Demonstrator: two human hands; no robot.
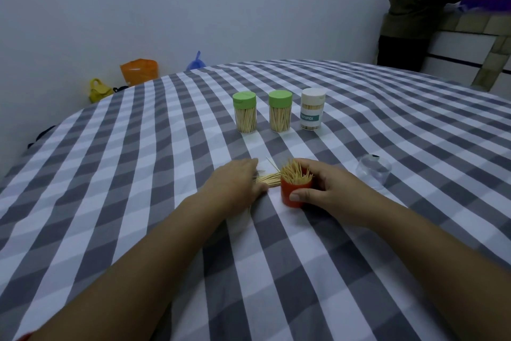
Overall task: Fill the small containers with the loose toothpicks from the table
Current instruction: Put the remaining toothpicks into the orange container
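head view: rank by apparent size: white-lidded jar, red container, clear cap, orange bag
1. Orange bag
2. White-lidded jar
3. Red container and clear cap: alike; hand hides part of the container.

Right hand (329, 191) grips red container (293, 197); left hand (237, 183) covers loose toothpicks (268, 178).

two green-lidded containers (244, 112) (280, 111), one white-lidded container (312, 108), one red container (296, 190), one clear cap (373, 171), two hands (238, 181) (326, 186).

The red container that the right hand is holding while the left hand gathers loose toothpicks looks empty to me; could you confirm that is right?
Not quite: the head view shows the red container already bristling with toothpicks. The right hand does hold it, and the left hand rests on the loose toothpicks.
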